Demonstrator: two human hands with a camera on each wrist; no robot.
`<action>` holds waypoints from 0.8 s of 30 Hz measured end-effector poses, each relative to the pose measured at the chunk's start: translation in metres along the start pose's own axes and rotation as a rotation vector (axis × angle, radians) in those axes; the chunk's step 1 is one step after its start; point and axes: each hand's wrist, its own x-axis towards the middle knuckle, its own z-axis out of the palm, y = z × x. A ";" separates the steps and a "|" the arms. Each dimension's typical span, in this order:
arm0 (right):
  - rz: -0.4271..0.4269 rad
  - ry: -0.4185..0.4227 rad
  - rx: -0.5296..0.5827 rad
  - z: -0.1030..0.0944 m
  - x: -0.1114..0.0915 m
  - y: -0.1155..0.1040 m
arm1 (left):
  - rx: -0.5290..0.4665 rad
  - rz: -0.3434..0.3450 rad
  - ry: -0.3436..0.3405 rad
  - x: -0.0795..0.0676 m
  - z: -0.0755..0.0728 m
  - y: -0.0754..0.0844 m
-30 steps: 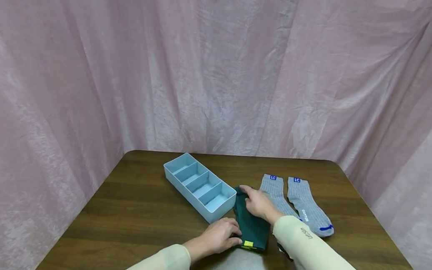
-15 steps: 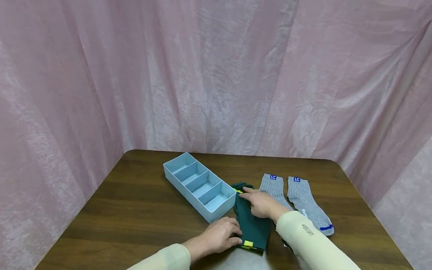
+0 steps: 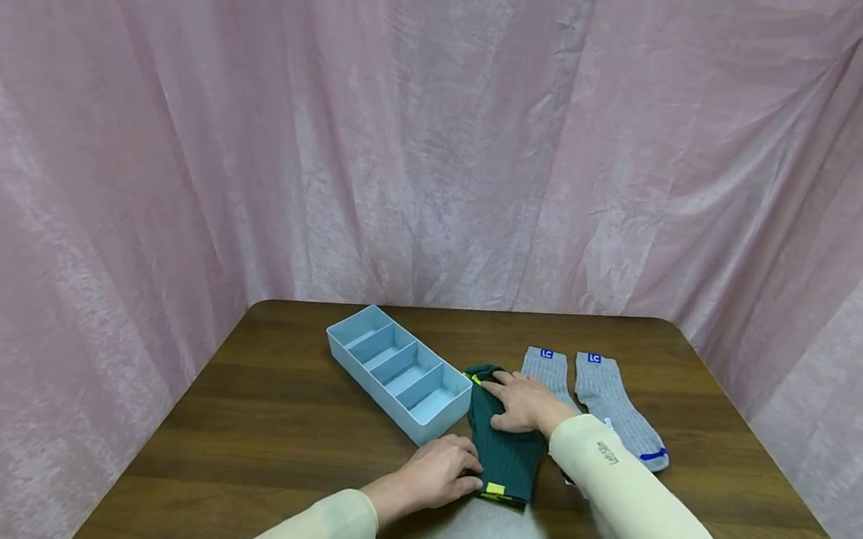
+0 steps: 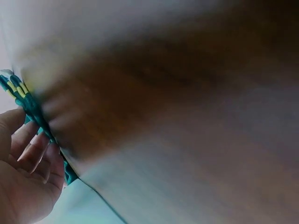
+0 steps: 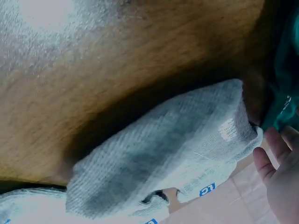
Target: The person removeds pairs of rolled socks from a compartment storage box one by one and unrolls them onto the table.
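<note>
A pair of dark green ribbed socks (image 3: 504, 454) with yellow tags lies stacked on the table, beside the near corner of the light blue box. My left hand (image 3: 442, 471) rests at their left edge, fingertips and thumb touching the fabric. In the left wrist view its fingers lie loosely bent along the green socks (image 4: 35, 112). Across the upper part of the green socks my right hand (image 3: 526, 403) lies with its fingers spread. Two grey socks with blue labels, a left one (image 3: 545, 368) and a right one (image 3: 617, 412), lie beyond it; the left one is partly covered.
The light blue box (image 3: 371, 386) has several compartments with nothing visible in them and stands slantwise left of the socks. In the right wrist view a grey ribbed sock (image 5: 154, 140) fills the foreground. A pink curtain (image 3: 441, 136) hangs behind the wooden table (image 3: 263, 425).
The toe end of the green socks has shifted up and left, exposing a yellow strip near the box. My right hand's fingers have spread across the fabric. The left hand stays put.
</note>
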 end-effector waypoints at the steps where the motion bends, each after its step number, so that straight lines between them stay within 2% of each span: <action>1: -0.005 0.002 -0.001 0.000 0.000 0.001 | -0.001 0.000 -0.003 0.000 0.000 0.000; 8: 0.011 -0.006 0.010 -0.004 0.003 -0.001 | 0.014 0.029 0.009 -0.002 -0.001 0.000; 14: -0.018 0.082 0.002 -0.004 0.007 0.001 | 0.060 0.037 0.010 -0.002 0.001 0.001; 16: -0.028 0.077 0.013 -0.004 0.007 0.001 | 0.080 0.046 0.020 -0.001 0.001 0.002; 19: -0.022 0.018 0.041 -0.005 0.006 0.000 | 0.105 0.107 0.035 0.000 0.002 0.006; 22: -0.008 -0.023 0.067 -0.006 0.005 -0.002 | 0.116 0.176 0.018 0.001 0.003 0.010; 24: -0.002 -0.027 0.077 -0.006 0.004 -0.002 | 0.118 0.196 0.002 0.000 0.003 0.011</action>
